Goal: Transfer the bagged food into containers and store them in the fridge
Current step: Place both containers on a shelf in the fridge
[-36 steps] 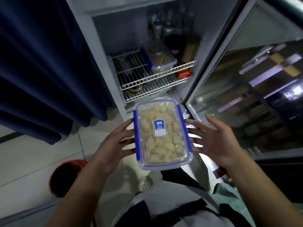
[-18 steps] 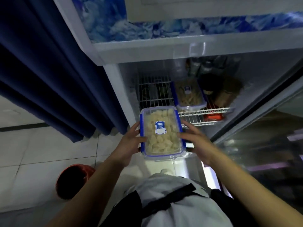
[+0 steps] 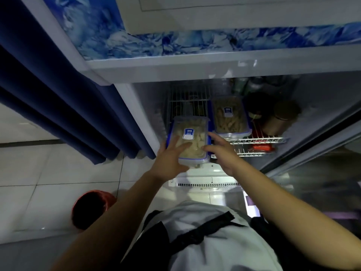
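Both the left hand [image 3: 172, 153] and right hand [image 3: 220, 151] grasp the lidded container [image 3: 190, 141], left of the shelved container [image 3: 228, 116]. Rigid, probably light; hold its sides.

Clear blue-clipped container [image 3: 190, 140] of pale food, level at fridge shelf [image 3: 256, 140] edge.

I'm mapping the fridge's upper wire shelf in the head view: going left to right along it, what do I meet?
Held container between left hand and right hand → second lidded container → dark round jars.
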{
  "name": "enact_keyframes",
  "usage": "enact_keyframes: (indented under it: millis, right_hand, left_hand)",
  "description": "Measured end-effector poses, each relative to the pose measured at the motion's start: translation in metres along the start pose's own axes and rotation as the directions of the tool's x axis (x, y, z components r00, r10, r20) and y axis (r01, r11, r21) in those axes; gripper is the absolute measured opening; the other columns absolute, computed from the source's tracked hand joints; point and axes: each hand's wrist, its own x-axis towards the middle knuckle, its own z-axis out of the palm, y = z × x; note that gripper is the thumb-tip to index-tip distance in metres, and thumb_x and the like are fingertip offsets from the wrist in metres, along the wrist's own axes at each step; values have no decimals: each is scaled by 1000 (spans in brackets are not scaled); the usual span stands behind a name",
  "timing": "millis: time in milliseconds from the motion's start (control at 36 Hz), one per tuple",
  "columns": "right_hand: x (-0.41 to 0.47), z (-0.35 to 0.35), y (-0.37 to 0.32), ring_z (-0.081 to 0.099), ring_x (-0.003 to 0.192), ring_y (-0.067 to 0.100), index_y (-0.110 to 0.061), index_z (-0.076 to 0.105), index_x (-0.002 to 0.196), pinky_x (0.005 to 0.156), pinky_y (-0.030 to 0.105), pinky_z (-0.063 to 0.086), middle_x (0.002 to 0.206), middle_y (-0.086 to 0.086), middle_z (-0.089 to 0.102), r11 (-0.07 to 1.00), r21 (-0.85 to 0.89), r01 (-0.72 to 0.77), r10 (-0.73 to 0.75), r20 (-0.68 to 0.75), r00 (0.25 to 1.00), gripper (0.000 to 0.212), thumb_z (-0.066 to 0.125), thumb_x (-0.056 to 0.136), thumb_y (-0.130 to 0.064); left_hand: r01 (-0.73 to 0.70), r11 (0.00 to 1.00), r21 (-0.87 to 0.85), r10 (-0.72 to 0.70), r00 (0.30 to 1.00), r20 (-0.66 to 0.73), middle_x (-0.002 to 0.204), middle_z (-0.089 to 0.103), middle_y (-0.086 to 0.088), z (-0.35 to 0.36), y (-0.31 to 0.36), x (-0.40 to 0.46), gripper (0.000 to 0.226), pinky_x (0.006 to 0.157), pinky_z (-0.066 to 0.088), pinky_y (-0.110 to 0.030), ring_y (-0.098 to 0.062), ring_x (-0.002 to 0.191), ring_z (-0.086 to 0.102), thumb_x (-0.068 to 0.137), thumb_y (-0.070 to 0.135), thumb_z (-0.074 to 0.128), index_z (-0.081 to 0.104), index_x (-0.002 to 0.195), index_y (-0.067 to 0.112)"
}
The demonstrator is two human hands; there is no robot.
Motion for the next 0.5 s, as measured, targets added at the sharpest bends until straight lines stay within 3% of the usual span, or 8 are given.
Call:
enact_keyframes:
  millis: [83,139,194,306,389,500]
  right_hand:
    - [3,-4,3,70,104,20,-29,57,138,79,38,60,118,-6,70,1000,-10,19,-19,-9,1000,61,72,85,-4]
    - [2,-8,3,70,103,15,-31,60,134,76,30,57,126,-8,66,999,-15,42,-42,5,999,56,72,85,-7]
    - [1,-15,4,67,109,15,-33,62,133,83,30,54,139,-8,57,996,-63,69,-67,28,997,53,72,86,-10]
    - [-6,-29,1,60,117,13,-28,59,139,87,20,47,142,0,57,934,-294,203,-214,-5,977,52,72,90,-17]
    - [-3,-45,-4,35,144,22,-27,52,145,111,29,33,154,4,43,708,-647,284,-363,12,932,56,70,91,-25]
    - [13,-65,-9,7,154,30,-40,24,157,121,54,11,167,5,16,284,-955,84,-239,14,971,73,59,93,-49]
  left_hand:
    - [-3,967,256,20,998,-61,168,17,0,6,7,1,79,123,0,-50,-28,154,7,88,44,70,29,155,39]
    - [-10,961,277,30,997,-68,167,20,2,8,11,2,74,123,3,-46,-24,155,11,92,40,66,29,156,37]
    - [-12,958,287,34,997,-71,167,21,3,8,13,3,67,123,7,-44,-22,154,13,97,37,60,29,156,36]
    - [-19,943,331,53,994,-93,165,26,1,5,20,14,59,124,11,-45,-25,153,19,101,33,53,30,156,34]
    - [-5,915,403,55,992,-114,162,32,-3,3,25,28,62,121,23,-46,-28,148,29,98,23,58,34,154,31]
    - [64,899,433,0,989,-148,155,43,-7,5,28,47,73,117,31,-46,-30,142,38,88,3,57,33,152,30]
